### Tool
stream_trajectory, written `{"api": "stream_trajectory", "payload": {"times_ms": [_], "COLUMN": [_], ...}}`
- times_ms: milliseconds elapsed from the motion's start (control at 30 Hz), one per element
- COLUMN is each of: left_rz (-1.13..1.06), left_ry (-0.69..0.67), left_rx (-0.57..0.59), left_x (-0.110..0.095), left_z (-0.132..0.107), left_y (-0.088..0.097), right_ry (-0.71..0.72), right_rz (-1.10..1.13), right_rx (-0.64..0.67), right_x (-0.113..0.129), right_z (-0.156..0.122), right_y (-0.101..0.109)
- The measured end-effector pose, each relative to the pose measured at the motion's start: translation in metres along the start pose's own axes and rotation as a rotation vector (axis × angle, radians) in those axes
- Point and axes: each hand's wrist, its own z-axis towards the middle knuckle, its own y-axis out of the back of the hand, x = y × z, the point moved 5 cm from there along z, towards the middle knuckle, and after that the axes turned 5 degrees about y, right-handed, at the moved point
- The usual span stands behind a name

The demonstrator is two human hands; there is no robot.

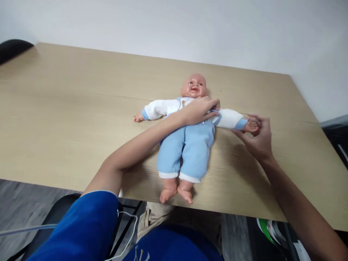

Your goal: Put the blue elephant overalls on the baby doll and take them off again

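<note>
A baby doll [197,152] lies on its back on the table, feet towards me, in light blue fleece overalls and a white top with blue cuffs. My left hand [199,110] reaches across its chest, fingers closed on the clothing at the shoulder on the right side of the view. Around the doll's hand and cuff on that same side, my right hand [258,136] holds the outstretched arm between thumb and fingers. The doll's other arm [160,110] stretches out to the left, untouched. My left hand and forearm hide part of the chest.
The light wooden table [81,116] reaches back to a pale wall [174,29]. A dark chair back [16,49] shows at the far left. Below the front edge are a black chair seat [58,212], a thin white cable [133,232] and a green-and-white round item [268,230].
</note>
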Motion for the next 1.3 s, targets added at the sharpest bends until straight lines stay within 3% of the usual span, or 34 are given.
{"api": "stream_trajectory", "payload": {"times_ms": [100,200,300,400,500,567,700,800,900,1033,1167,1300], "left_rz": [-0.043,-0.075,-0.086,0.006,0.202,0.264,0.181,0.096,0.089,0.278,0.503,0.539], "left_ry": [-0.066,-0.082,-0.082,-0.165,-0.318,-0.351,-0.199,-0.057,-0.01,0.056,0.104,0.134], "left_rx": [0.043,0.074,-0.009,-0.113,-0.114,-0.103,-0.152,-0.146,-0.109,-0.132,-0.077,-0.013], "left_x": [-0.016,-0.029,-0.031,-0.028,-0.028,-0.029,-0.023,-0.009,0.002,0.007,0.007,0.006], "left_z": [-0.006,-0.01,-0.014,-0.021,-0.028,-0.027,-0.013,-0.003,-0.001,-0.004,-0.006,-0.005], "left_y": [0.004,0.004,0.006,0.01,0.01,0.011,0.018,0.018,0.016,0.015,0.01,0.007], "right_ry": [-0.005,0.041,0.088,0.219,0.357,0.375,0.364,0.298,0.081,-0.202,-0.267,-0.283], "right_rz": [0.195,0.268,0.263,0.235,0.22,0.226,0.232,0.266,0.442,0.637,0.462,0.406], "right_rx": [-0.036,0.02,0.102,0.131,0.117,0.136,0.169,0.137,0.099,0.08,0.008,0.013], "right_x": [0.002,0.006,0.012,0.019,0.022,0.02,0.027,0.034,0.026,0.001,-0.018,-0.028], "right_z": [0.024,0.049,0.06,0.054,0.045,0.042,0.035,0.028,0.027,0.027,0.023,0.018], "right_y": [-0.019,-0.048,-0.081,-0.104,-0.11,-0.109,-0.104,-0.108,-0.118,-0.13,-0.127,-0.125]}}
